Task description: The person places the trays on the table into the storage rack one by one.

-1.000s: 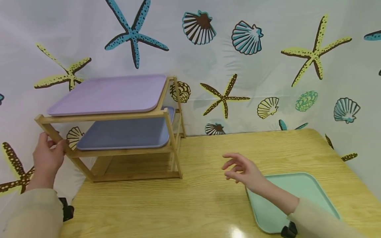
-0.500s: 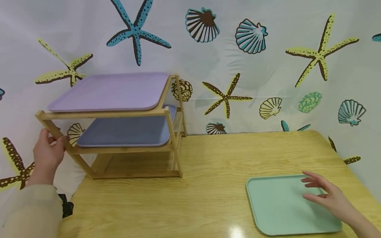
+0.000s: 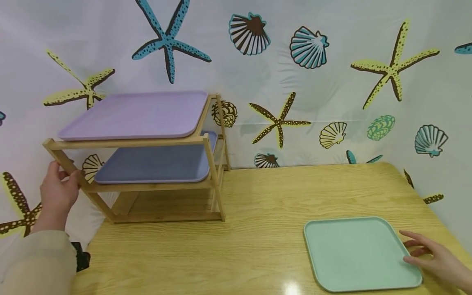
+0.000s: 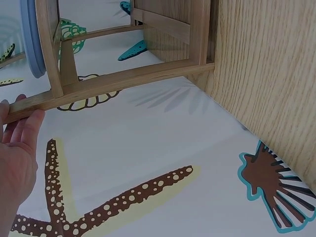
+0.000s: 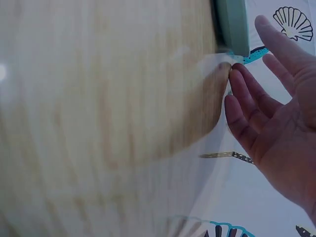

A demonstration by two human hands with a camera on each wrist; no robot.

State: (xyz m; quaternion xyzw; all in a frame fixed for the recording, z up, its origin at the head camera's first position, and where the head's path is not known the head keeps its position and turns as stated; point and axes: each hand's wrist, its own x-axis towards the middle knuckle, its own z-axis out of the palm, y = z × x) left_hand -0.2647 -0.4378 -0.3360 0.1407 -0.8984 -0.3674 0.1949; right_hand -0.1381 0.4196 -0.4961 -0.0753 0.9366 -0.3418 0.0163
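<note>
At the left of the head view stands a wooden rack (image 3: 129,143) with a lilac tray (image 3: 140,112) on its top tier and a blue tray (image 3: 155,164) on the tier below. My left hand (image 3: 59,192) grips its slanted front left post; the left wrist view shows the fingers around the wood (image 4: 123,78). A mint green tray (image 3: 357,254) lies flat on the table at the right. Beside that tray's right edge is my right hand (image 3: 436,258), its fingers loosely bent and holding nothing. In the right wrist view its fingertips are right by the green tray's edge (image 5: 234,27).
The light wooden table (image 3: 258,229) runs between the rack and the green tray. Behind it and at both sides hangs a white cloth (image 3: 332,90) printed with starfish and shells. The rack's bottom tier (image 3: 166,205) holds no tray.
My right hand has moved right and down, from left of the green tray, across it, to its right edge. The left hand keeps its hold on the rack post.
</note>
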